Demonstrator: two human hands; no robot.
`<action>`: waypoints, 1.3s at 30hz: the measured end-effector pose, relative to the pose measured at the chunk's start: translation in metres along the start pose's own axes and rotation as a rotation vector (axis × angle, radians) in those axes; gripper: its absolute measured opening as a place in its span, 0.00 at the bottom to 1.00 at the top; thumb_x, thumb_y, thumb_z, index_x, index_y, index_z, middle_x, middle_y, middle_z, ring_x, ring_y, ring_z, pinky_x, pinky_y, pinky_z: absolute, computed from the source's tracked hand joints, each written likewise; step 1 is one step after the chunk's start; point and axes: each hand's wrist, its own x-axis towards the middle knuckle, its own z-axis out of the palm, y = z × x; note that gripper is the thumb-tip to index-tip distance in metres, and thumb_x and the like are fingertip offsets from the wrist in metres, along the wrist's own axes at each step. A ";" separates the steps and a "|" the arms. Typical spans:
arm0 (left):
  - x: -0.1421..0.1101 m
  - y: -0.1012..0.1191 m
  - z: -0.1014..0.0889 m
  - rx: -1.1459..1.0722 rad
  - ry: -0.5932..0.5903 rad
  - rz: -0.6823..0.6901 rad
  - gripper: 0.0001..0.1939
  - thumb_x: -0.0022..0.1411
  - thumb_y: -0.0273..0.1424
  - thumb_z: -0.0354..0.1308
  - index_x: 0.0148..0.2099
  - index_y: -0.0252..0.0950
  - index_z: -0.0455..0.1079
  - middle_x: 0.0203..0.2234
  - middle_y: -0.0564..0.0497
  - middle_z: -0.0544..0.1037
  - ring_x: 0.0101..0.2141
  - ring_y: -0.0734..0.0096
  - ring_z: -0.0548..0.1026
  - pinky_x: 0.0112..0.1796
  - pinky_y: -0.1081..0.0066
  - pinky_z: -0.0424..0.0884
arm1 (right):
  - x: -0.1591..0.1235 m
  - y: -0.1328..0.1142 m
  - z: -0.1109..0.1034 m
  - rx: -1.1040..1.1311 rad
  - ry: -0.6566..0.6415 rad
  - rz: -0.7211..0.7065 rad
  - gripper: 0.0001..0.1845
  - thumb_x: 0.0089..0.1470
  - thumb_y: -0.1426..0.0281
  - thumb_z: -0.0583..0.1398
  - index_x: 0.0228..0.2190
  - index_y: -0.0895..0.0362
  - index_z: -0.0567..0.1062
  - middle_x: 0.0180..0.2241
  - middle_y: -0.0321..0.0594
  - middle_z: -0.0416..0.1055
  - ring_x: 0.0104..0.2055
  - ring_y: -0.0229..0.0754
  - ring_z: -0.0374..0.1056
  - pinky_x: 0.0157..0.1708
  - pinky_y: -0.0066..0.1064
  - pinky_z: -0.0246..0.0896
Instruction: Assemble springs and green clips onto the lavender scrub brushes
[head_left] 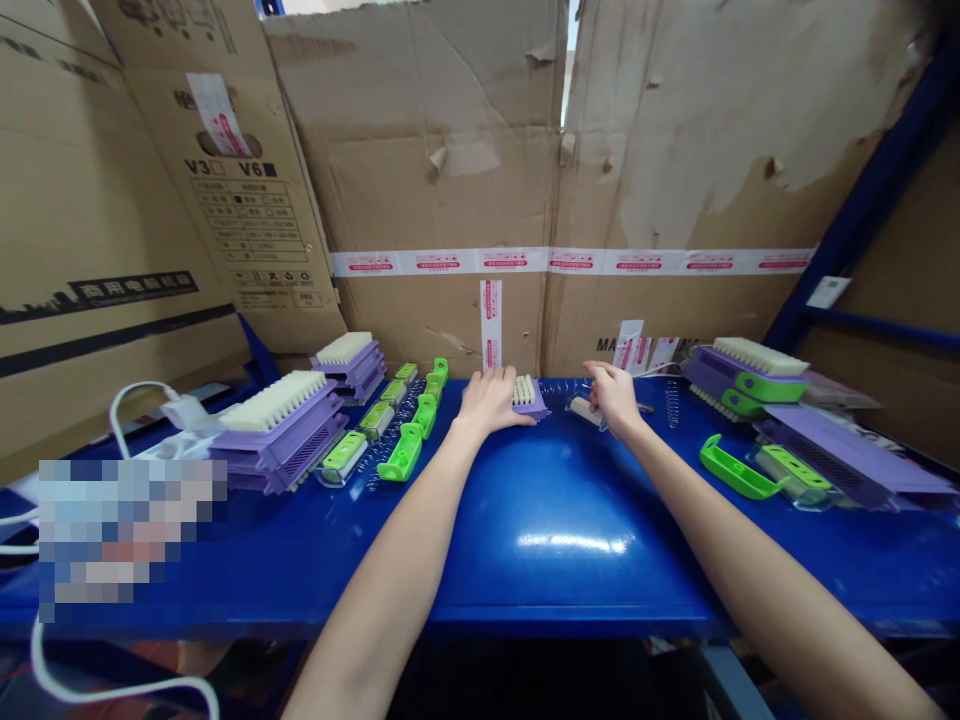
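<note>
Near the back of the blue table, my left hand (491, 400) grips a purple brush block (534, 398) with pale bristles facing up. Its fingers lie over the left end and the thumb along the front; they cover much of the block. To the right, my right hand (616, 398) is closed, its fingers curled together. Against those fingers, a small clear piece with a whitish cylinder (587, 411) rests low on the table. Whatever sits inside the right fingers is hidden. A thin coiled spring (672, 403) lies just right of this hand.
Purple bristled blocks (277, 435) are stacked at left, beside green-and-clear pieces (343, 455), springs and green handles (402, 452). At right are another stack (750, 365), a green handle (739, 468) and a purple plate (862, 450). Cardboard (450, 180) walls the back; white cables (124, 690) hang left.
</note>
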 end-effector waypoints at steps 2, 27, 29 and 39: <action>0.000 -0.004 0.003 -0.022 0.095 0.025 0.36 0.45 0.52 0.66 0.47 0.33 0.61 0.43 0.40 0.72 0.46 0.51 0.70 0.44 0.61 0.64 | -0.001 -0.005 -0.001 0.090 0.015 0.002 0.22 0.48 0.61 0.56 0.40 0.62 0.75 0.14 0.28 0.53 0.13 0.31 0.49 0.12 0.26 0.48; -0.002 -0.007 0.019 -0.126 0.315 0.131 0.36 0.51 0.41 0.64 0.57 0.34 0.55 0.46 0.41 0.68 0.48 0.53 0.67 0.48 0.58 0.64 | -0.022 -0.005 0.018 -0.205 -0.100 -0.430 0.26 0.51 0.57 0.58 0.48 0.59 0.71 0.27 0.38 0.70 0.26 0.40 0.66 0.30 0.33 0.64; -0.002 -0.006 0.019 -0.111 0.303 0.141 0.35 0.52 0.42 0.63 0.58 0.34 0.55 0.46 0.41 0.67 0.48 0.53 0.67 0.48 0.59 0.63 | -0.022 -0.004 0.019 -0.233 -0.098 -0.430 0.25 0.51 0.58 0.58 0.48 0.60 0.71 0.29 0.41 0.73 0.29 0.42 0.68 0.33 0.35 0.65; -0.002 -0.001 0.018 -0.046 0.241 0.135 0.34 0.54 0.42 0.61 0.59 0.34 0.55 0.47 0.41 0.67 0.49 0.53 0.66 0.49 0.59 0.61 | -0.020 -0.002 0.021 -0.239 -0.121 -0.277 0.24 0.48 0.59 0.62 0.45 0.59 0.74 0.33 0.45 0.77 0.36 0.44 0.73 0.39 0.35 0.67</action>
